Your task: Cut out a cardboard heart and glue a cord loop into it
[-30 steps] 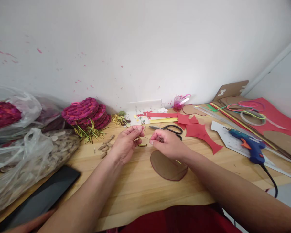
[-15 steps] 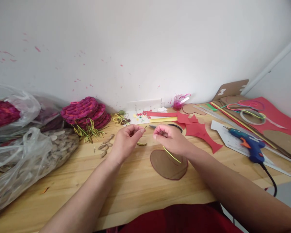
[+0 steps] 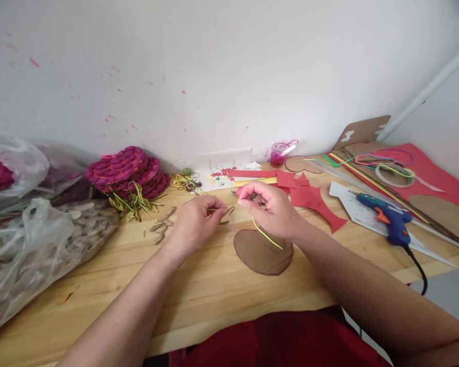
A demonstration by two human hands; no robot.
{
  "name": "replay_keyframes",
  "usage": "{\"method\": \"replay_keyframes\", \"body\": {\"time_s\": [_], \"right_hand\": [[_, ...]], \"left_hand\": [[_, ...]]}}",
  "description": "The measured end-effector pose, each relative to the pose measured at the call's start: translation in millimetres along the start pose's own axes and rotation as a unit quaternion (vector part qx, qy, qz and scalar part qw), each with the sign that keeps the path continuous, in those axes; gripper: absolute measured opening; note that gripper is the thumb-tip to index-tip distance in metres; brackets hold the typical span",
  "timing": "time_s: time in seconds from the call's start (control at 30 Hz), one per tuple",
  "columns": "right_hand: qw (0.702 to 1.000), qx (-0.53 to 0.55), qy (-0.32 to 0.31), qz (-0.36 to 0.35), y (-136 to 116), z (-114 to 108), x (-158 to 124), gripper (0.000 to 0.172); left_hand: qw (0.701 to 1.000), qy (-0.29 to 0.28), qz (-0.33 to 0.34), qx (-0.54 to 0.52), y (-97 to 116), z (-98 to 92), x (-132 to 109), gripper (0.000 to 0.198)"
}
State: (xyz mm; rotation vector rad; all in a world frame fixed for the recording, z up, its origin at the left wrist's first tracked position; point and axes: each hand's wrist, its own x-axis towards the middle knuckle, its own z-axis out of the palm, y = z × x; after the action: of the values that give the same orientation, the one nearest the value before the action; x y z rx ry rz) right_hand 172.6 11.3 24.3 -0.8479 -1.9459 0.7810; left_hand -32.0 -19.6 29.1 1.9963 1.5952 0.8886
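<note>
Thumb and fingers of my left hand [image 3: 201, 220] pinch a dark, thin strand of yarn, and a short end of it shows below the fingertips. Level with it, my right hand [image 3: 265, 208] is closed on a yellow-green yarn [image 3: 266, 236], whose tail hangs down below the palm. Between the two pinches a short twisted piece of yarn spans the gap. Under the right hand lies a brown cardboard heart [image 3: 258, 255] with a dark outline, flat on the wooden table [image 3: 199, 290]. Scissors partly show behind the right hand.
Left of my hands are peanuts [image 3: 162, 224], stacked pink-purple mats [image 3: 126, 171] with yarn tassels, and a plastic bag [image 3: 34, 244] of peanut shells. Red paper scraps [image 3: 317, 204], a blue glue gun [image 3: 390, 216] with its cord and a pink-stained cup [image 3: 279, 153] are to the right and behind.
My right hand has moved slightly up and left, closer to the left hand. The twisted yarn now shows between them. The whole view has shifted a little.
</note>
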Motion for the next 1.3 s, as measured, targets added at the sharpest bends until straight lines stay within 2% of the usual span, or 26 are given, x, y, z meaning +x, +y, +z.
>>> {"method": "replay_keyframes", "body": {"time_s": [0.13,0.33,0.43,0.6,0.8,1.0,1.17,1.3], "right_hand": [[0.998,0.043,-0.019,0.035,-0.6,6.1,-2.6,0.007],[0.998,-0.033,-0.009,-0.048,-6.1,16.6,-7.0,0.006],[0.998,-0.037,0.004,-0.054,-3.9,19.5,-7.0,0.007],[1.0,-0.022,0.0,-0.02,-3.0,20.0,-6.4,0.008],[1.0,-0.011,-0.001,0.003,-5.2,19.4,-6.2,0.008],[0.998,0.037,-0.014,0.056,-2.8,18.2,-4.0,0.008],[0.975,0.145,-0.055,0.159,3.0,7.4,2.0,0.014],[0.959,0.203,-0.056,0.192,5.0,1.8,5.9,0.021]], "left_hand": [[0.999,-0.024,-0.026,-0.038,4.8,0.0,-0.5,0.017],[0.99,-0.074,-0.057,-0.11,11.7,1.9,-1.6,0.031],[0.984,-0.09,-0.071,-0.14,10.6,4.8,-2.1,0.038],[0.976,-0.097,-0.088,-0.175,3.5,9.9,-1.9,0.041],[0.977,-0.074,-0.098,-0.173,1.5,10.3,-2.2,0.04],[0.978,-0.095,-0.09,-0.16,4.7,4.4,-3.3,0.035],[0.972,-0.123,-0.063,-0.189,1.1,0.1,-2.5,0.025],[0.944,-0.137,-0.074,-0.29,0.2,0.7,-2.3,0.019]]}}
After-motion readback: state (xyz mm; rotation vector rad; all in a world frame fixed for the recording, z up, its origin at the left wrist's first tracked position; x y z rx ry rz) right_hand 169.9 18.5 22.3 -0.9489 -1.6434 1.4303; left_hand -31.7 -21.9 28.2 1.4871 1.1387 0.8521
